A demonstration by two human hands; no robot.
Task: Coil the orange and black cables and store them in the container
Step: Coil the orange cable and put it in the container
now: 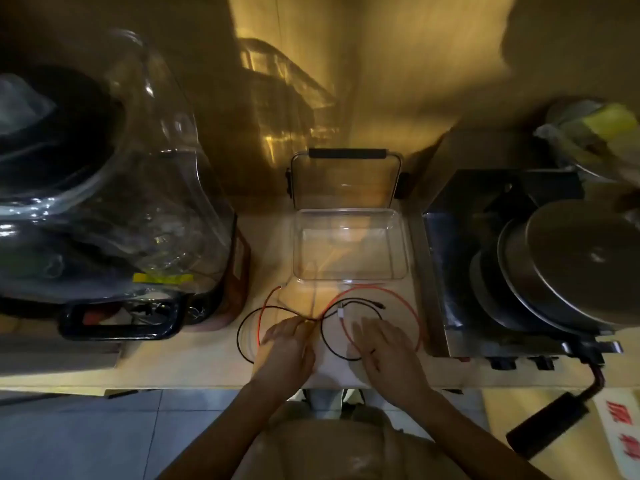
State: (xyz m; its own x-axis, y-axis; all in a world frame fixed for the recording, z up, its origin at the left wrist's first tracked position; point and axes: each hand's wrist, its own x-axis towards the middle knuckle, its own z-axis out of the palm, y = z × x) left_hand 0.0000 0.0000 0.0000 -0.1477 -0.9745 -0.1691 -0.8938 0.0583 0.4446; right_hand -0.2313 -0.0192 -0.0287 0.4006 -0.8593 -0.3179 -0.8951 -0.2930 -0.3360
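An orange cable (398, 297) and a black cable (325, 336) lie in loose, overlapping loops on the wooden counter, just in front of a clear plastic container (398, 244). The container stands open and holds nothing. Its clear lid (346, 178) with black clips leans upright behind it. My left hand (289, 344) pinches both cables where they cross. My right hand (388, 344) lies flat with spread fingers over the right-hand loops, covering part of them.
A large clear bin (114, 188) of dark items fills the left side, with a black tray (121, 320) below it. A steel appliance (450, 271) with stacked metal pans (568, 261) stands on the right. The counter's front edge (207, 384) is near my wrists.
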